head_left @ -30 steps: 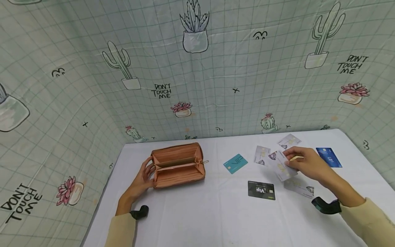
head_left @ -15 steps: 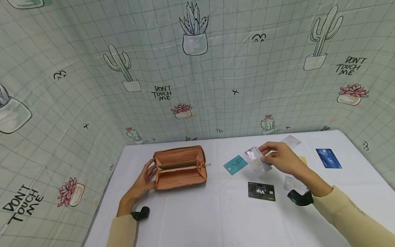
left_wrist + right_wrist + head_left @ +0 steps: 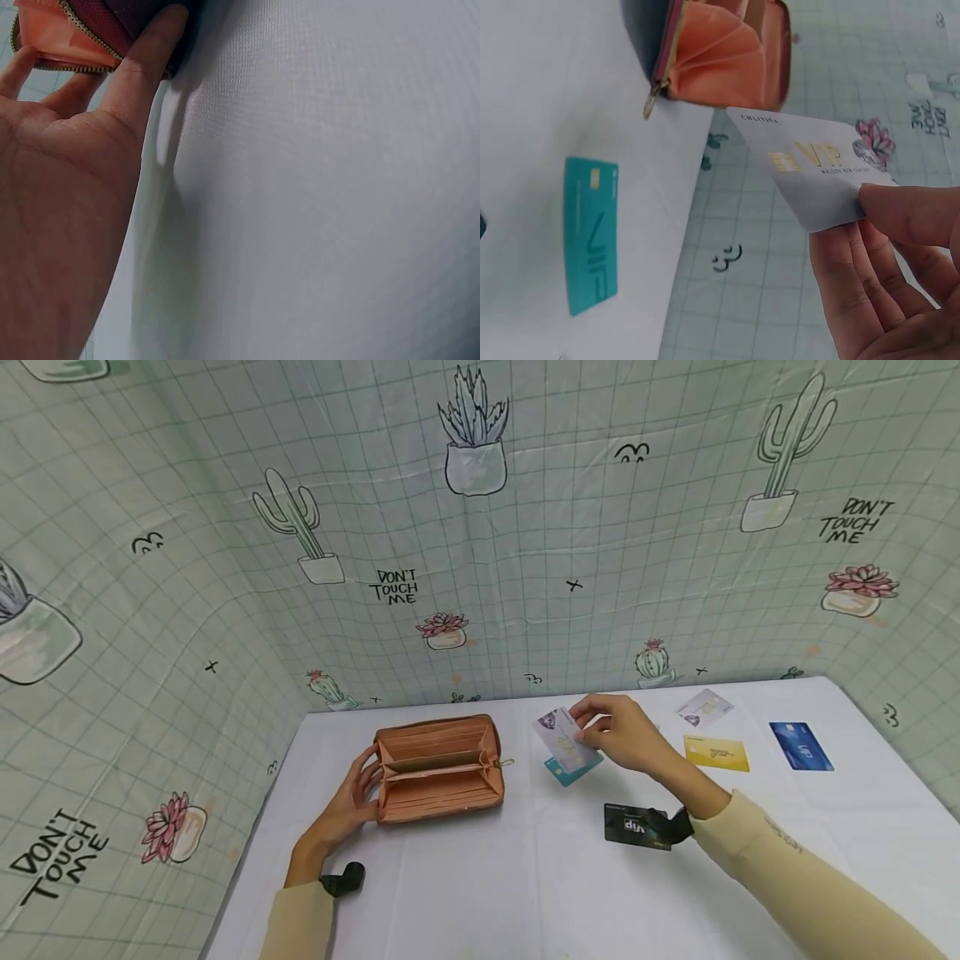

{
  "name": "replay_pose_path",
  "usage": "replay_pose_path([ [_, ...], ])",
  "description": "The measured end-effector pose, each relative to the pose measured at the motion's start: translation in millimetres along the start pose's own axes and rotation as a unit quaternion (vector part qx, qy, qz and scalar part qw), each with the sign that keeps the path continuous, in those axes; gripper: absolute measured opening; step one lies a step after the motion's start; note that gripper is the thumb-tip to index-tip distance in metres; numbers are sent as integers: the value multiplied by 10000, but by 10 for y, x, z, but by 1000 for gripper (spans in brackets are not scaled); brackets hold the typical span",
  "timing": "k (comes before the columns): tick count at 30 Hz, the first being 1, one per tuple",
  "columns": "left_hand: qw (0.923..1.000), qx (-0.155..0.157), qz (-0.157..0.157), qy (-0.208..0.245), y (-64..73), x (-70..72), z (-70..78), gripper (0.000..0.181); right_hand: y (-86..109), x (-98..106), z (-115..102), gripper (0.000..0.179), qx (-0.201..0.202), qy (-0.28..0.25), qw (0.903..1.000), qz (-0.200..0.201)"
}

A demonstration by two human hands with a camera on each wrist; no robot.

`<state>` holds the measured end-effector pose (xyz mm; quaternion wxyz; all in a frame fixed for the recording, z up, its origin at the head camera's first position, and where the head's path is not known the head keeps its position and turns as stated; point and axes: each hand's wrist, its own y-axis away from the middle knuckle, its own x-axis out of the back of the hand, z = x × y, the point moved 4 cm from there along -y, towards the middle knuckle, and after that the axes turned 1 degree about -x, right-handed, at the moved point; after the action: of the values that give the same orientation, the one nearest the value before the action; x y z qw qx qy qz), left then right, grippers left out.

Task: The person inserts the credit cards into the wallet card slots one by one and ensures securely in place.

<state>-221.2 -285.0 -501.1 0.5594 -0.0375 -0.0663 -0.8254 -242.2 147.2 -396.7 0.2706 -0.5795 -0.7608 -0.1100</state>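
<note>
An orange-brown zip wallet (image 3: 442, 793) lies spread on the white table, its inner pockets facing up. My left hand (image 3: 347, 799) grips its left edge; in the left wrist view the thumb (image 3: 146, 67) presses one side and the fingers lie at the other. Between thumb and fingers, my right hand (image 3: 621, 731) pinches a silver VIP card (image 3: 558, 737) by one end. That card is raised and tilted, and in the head view it partly covers a teal VIP card (image 3: 592, 236) lying flat. The wallet's zip pull (image 3: 652, 101) hangs at its right end.
Under the right wrist strap, a black VIP card (image 3: 624, 828) is partly covered. Further right lie a yellow card (image 3: 716, 753), a blue card (image 3: 801, 746) and another silver card (image 3: 703, 708). A patterned cloth (image 3: 525, 527) hangs behind the table.
My right hand has carried the silver card leftward, from the cards on the right to above the teal one. The yellow card has come into view. My left hand stays on the wallet.
</note>
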Motion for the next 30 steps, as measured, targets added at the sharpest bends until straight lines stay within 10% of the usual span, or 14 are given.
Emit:
replay_pose_path([
  [30,9998,161,50,-47,18,-14,-16,113,-418,-602,-372,25,477,-24,9989,28],
])
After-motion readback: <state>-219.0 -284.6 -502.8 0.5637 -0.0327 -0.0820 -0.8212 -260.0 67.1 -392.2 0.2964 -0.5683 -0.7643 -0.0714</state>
